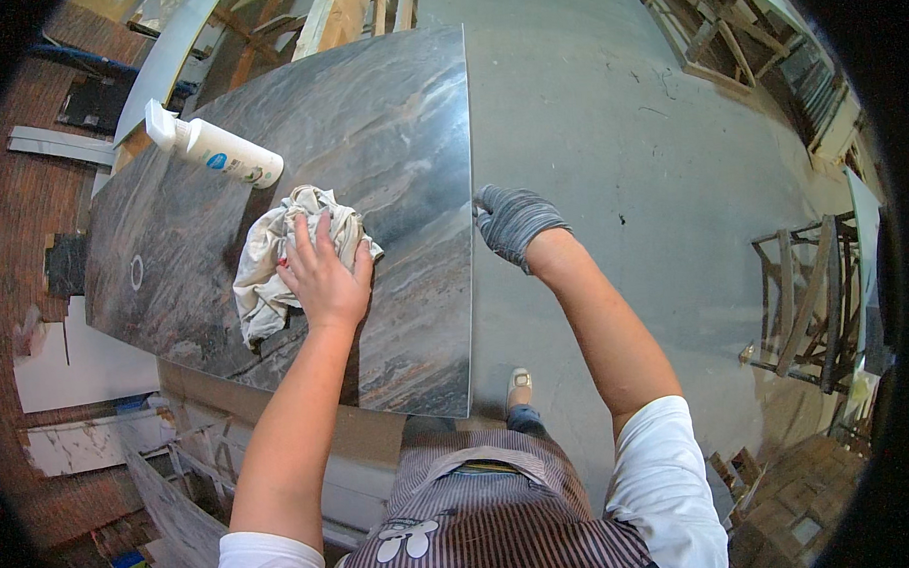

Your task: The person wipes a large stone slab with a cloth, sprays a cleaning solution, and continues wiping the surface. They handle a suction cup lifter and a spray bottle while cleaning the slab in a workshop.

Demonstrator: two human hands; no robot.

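Observation:
A dark, marble-patterned panel (399, 136) with brown and grey veins lies before me. My left hand (324, 274), bare, presses down on a bunched, off-white cloth (264, 276) on the panel, its fingers spread and bent into the folds. At the panel's right edge is my right hand (521, 225), in a grey striped knit glove. Its fingers are curled at that edge, the tips partly hidden. Beyond the cloth, a white spray bottle (232, 157) with a blue mark lies on its side on the panel. A small pale ring (137, 272) shows at the panel's left.
Wooden frames (340, 23) stand beyond the panel. Grey floor (611, 178) stretches along its right side, with wooden racks (805, 292) at the far right. White boards (87, 362) and a plastic-wrapped stack (186, 484) are at the left, over brownish flooring (18, 249).

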